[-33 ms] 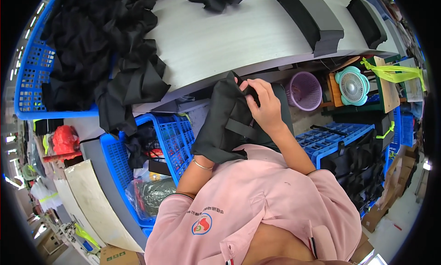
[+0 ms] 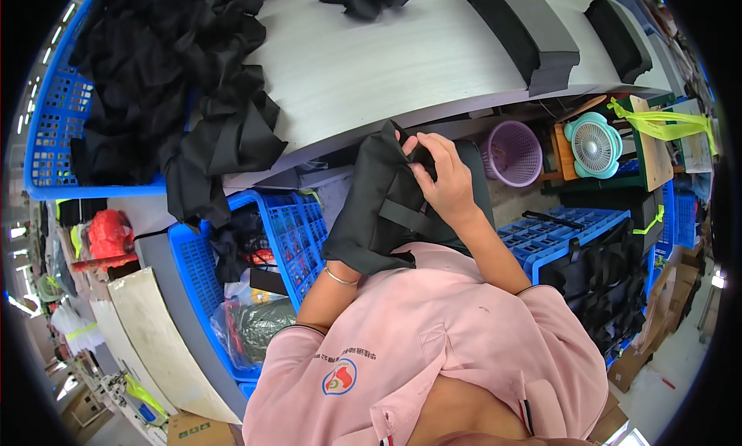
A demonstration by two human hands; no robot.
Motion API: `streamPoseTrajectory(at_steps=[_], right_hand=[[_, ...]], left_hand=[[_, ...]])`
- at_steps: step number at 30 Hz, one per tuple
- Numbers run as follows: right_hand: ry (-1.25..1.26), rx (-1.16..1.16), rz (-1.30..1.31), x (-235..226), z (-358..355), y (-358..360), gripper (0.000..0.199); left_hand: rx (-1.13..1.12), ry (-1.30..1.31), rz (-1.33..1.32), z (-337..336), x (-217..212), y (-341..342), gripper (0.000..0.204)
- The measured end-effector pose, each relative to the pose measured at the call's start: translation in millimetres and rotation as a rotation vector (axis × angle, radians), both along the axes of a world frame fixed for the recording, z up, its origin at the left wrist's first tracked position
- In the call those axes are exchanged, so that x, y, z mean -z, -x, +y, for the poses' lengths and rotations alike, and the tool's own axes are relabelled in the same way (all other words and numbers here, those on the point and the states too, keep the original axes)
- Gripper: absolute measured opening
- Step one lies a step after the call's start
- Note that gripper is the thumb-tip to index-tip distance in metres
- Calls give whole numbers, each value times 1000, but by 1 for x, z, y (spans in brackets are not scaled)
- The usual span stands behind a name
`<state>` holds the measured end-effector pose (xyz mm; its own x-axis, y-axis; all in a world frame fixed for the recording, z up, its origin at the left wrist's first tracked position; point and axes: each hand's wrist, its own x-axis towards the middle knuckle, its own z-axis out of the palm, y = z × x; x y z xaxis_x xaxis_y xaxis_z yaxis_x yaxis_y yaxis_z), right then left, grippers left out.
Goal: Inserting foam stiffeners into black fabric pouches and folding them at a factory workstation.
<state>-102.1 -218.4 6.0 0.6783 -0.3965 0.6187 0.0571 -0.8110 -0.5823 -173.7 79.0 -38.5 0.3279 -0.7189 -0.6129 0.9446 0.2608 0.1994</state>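
Note:
A black fabric bag (image 2: 362,206) with a strap across its side is pulled over my left forearm, above my lap. Most of my left hand (image 2: 401,140) is hidden inside it. Only some fingertips show at the far end, closed against the edge of the cloth. My right hand (image 2: 448,180) is bent beside that same end, thumb and fingers pinching at the cloth edge next to the left fingertips. Whether something small lies between the fingers cannot be made out.
Black cloth pieces (image 2: 147,83) overflow a blue crate (image 2: 54,137) at the far left. The grey table (image 2: 348,67) bears black stacks (image 2: 533,36). Blue crates (image 2: 202,291) flank me. A purple basket (image 2: 513,154) and a green fan (image 2: 592,144) stand at the right.

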Motion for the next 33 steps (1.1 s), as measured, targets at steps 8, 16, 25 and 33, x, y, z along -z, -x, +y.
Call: streamPoseTrajectory(at_steps=[8, 16, 25, 33], right_hand=[[-1001, 77, 86, 2, -15, 5, 25], [-439, 219, 259, 9, 4, 9, 29], [-850, -266, 183, -5, -20, 34, 18], [-913, -39, 299, -11, -14, 36, 12]], left_hand=[[-10, -10, -49, -10, 0, -9, 41], [-4, -20, -109, -22, 1, -26, 41], [5, -34, -171, -36, 0, -45, 41], [31, -46, -223, -46, 0, -63, 41]])
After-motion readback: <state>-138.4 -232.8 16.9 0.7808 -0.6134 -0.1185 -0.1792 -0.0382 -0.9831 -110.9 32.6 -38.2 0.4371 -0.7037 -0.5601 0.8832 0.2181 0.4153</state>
